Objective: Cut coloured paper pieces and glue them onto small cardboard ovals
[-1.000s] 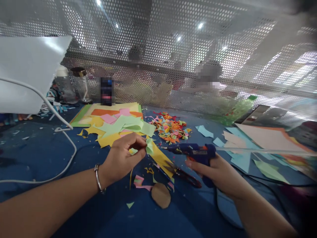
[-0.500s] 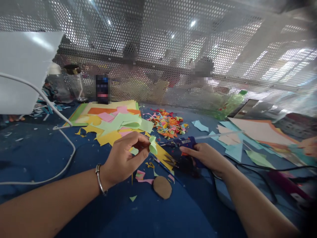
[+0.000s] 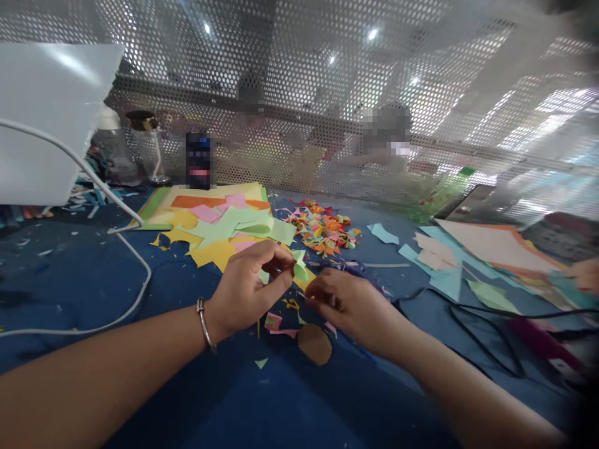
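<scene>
My left hand (image 3: pixel 250 287) pinches a small folded piece of light green paper (image 3: pixel 300 265) between thumb and fingertips, above the blue table. Close by on the right, my right hand (image 3: pixel 358 308) has its fingers curled together low over the paper scraps; whatever they grip, if anything, is hidden. Behind its knuckles the blue glue gun (image 3: pixel 352 269) lies on the table, mostly covered by the hand. A brown oval cardboard piece (image 3: pixel 315 344) rests in front of both hands, beside pink paper scraps (image 3: pixel 274 322).
Coloured paper sheets (image 3: pixel 219 227) lie behind my left hand, a pile of small paper pieces (image 3: pixel 325 227) further right. More sheets (image 3: pixel 491 246) and a black cable (image 3: pixel 461 305) are on the right. A white cable (image 3: pixel 145 274) loops at left. A perforated metal screen (image 3: pixel 299 125) stands behind.
My right hand has let go of the glue gun and moved left, close to my left hand, with its fingers curled. The left hand still holds the green paper.
</scene>
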The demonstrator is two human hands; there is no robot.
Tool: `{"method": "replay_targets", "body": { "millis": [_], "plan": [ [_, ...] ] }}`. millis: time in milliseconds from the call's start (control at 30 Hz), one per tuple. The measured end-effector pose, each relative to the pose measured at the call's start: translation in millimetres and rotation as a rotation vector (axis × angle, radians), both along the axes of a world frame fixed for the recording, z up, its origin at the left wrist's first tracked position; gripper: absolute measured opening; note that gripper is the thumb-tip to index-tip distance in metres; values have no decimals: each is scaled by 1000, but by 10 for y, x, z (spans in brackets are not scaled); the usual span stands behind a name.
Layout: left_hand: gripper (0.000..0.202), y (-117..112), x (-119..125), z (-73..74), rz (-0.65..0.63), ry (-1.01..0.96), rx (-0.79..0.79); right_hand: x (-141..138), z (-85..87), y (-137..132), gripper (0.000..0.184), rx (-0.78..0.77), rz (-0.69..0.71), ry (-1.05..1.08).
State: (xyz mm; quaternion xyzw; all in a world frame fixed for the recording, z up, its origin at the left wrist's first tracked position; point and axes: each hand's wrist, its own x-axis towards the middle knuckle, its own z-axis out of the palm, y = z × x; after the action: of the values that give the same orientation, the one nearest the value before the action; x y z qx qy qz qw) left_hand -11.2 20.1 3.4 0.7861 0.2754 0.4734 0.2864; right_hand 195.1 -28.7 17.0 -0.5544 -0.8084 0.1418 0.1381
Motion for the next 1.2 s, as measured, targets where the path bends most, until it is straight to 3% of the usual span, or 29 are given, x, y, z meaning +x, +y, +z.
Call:
{"method": "replay_targets", "body": {
  "millis": [100, 200, 433, 867, 1033, 1200],
  "plan": [
    [3, -6, -5, 3, -11, -1, 16, -170, -2, 81, 15, -62, 116, -102],
    [4, -2, -9, 13, -24, -1, 23, -207, -46, 176, 14, -78, 129, -186],
    [3, 36, 3, 7, -32, 16, 3, -153, -115, 242, 9, -77, 127, -101],
    [4, 105, 47, -45, 8, 4, -69, 92, 21, 141, 12, -218, -30, 400],
    [5, 129, 97, -110, -42, -28, -244, 116, 42, 103, 18, -235, -138, 596],
    [12, 98, 154, -140, -153, -226, -571, 42, 72, 78, 23, -202, -231, 728]
  ]
}}
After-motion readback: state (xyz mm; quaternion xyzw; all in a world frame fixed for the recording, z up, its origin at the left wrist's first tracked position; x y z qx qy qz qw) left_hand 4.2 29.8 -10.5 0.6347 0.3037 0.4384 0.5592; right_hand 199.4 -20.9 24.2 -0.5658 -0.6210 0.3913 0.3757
